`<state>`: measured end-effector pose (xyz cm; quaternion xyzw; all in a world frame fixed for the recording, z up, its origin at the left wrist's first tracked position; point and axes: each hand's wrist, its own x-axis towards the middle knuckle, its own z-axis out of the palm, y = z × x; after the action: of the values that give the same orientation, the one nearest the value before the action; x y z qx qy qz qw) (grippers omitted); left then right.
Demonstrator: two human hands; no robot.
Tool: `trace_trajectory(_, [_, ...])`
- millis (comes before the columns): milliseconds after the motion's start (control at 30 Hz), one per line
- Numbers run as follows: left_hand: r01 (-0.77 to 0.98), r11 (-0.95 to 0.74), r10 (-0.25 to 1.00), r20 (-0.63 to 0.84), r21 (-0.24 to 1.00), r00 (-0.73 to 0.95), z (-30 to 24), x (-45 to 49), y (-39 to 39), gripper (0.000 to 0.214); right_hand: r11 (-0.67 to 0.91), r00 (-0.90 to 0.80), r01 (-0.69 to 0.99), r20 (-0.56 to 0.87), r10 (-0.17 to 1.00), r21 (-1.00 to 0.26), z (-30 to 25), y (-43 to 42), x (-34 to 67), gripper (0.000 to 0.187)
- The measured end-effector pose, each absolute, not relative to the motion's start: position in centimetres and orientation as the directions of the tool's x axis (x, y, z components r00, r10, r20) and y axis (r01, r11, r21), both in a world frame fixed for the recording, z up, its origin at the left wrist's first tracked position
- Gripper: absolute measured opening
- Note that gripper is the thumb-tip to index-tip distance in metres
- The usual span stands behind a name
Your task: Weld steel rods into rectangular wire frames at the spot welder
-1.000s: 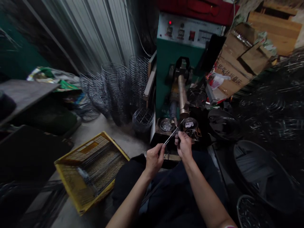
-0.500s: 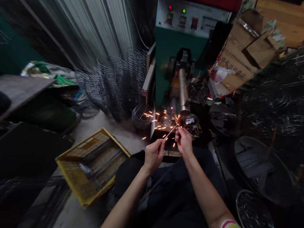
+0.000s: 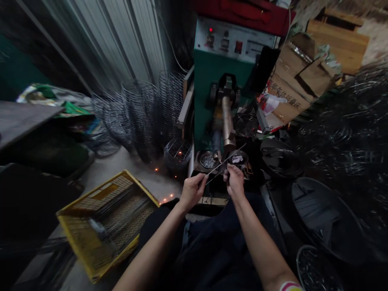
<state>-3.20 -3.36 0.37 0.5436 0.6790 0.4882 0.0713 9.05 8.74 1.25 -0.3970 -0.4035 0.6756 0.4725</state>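
My left hand [image 3: 191,190] is closed, pinching a thin metal rod [image 3: 216,168] between thumb and fingers. The rod slants up to the right, passing just below the electrodes of a green spot welder [image 3: 203,105]. My right hand [image 3: 235,180] is closed too, its fingertips pinched at a second thin wire [image 3: 216,176] that runs toward my left hand. Whether the two pieces are joined is too small to tell. Above the hands is the welder's thick upper electrode arm [image 3: 227,121]. A small dish of metal bits [image 3: 207,160] sits beside the lower electrode.
A yellow crate [image 3: 75,238] with metal rods lies at left on the floor. Stacks of wire baskets [image 3: 141,109] stand against the corrugated wall. Dark basins [image 3: 318,210] and a bowl of metal pieces [image 3: 317,266] are at right, a cardboard box [image 3: 287,89] behind.
The bright spray of sparks at the electrodes has died to a few glowing specks at left. The welder's green light has gone out. The rod now extends rightward past the electrodes.
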Motion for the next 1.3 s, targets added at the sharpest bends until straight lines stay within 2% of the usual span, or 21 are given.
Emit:
trace_trajectory(333, [0.681, -0.039, 0.826, 0.407, 0.731, -0.39, 1.2, -3.8, -2.6, 0.031, -0.184, -0.301, -0.275, -0.098, 0.949, -0.944, 1.2, 9.7, 9.2, 0.037])
trace_trajectory(500, [0.665, -0.025, 0.831, 0.386, 0.746, -0.401, 1.3, -3.9, -2.6, 0.03, -0.214, -0.353, -0.291, -0.104, 0.93, -0.932, 1.0, 10.2, 9.5, 0.037])
trace_trajectory(633, [0.706, -0.024, 0.827, 0.412, 0.708, -0.384, 1.4, -4.1, -2.1, 0.03, -0.214, -0.375, -0.254, -0.108, 0.921, -0.943, 0.8, 9.9, 10.7, 0.041])
trace_trajectory(733, [0.759, -0.06, 0.852, 0.429, 0.648, -0.299, 1.6, -4.3, -2.8, 0.032, -0.252, -0.398, -0.145, -0.177, 0.9, -0.957, -0.2, 7.7, 12.7, 0.042])
trace_trajectory(833, [0.837, -0.062, 0.887, 0.414, 0.543, -0.203, 1.6, -5.5, -6.6, 0.031, -0.292, -0.516, 0.081, -0.291, 0.806, -0.953, -2.8, 4.3, 15.5, 0.041])
trace_trajectory(933, [0.864, 0.085, 0.89, 0.351, 0.495, -0.289, 0.9, -8.0, -13.7, 0.027, -0.201, -0.636, 0.321, -0.368, 0.679, -0.925, -6.0, 1.3, 18.2, 0.038])
trace_trajectory(1000, [0.794, 0.256, 0.81, 0.326, 0.551, -0.487, 0.1, -10.3, -19.3, 0.024, -0.075, -0.692, 0.424, -0.377, 0.616, -0.902, -7.6, 0.1, 19.4, 0.035])
trace_trajectory(1033, [0.707, 0.348, 0.715, 0.314, 0.615, -0.625, -0.5, -11.6, -22.0, 0.023, -0.002, -0.719, 0.456, -0.37, 0.588, -0.89, -8.1, -0.3, 19.7, 0.033])
trace_trajectory(1100, [0.443, 0.471, 0.405, 0.259, 0.763, -0.877, -2.1, -14.3, -26.7, 0.023, 0.133, -0.769, 0.488, -0.354, 0.533, -0.862, -8.8, -0.6, 19.8, 0.03])
trace_trajectory(1133, [0.295, 0.475, 0.22, 0.213, 0.829, -0.952, -3.3, -15.6, -28.5, 0.024, 0.181, -0.786, 0.496, -0.351, 0.509, -0.849, -8.8, -0.7, 19.6, 0.03])
trace_trajectory(1200, [0.126, 0.459, -0.011, 0.148, 0.88, -0.989, -6.0, -18.2, -30.9, 0.03, 0.235, -0.803, 0.505, -0.352, 0.48, -0.831, -8.8, -0.8, 19.0, 0.029])
trace_trajectory(1300, [-0.019, 0.427, -0.179, 0.064, 0.904, -0.982, -10.3, -20.9, -32.3, 0.04, 0.26, -0.803, 0.526, -0.371, 0.467, -0.81, -8.6, -1.1, 18.1, 0.029])
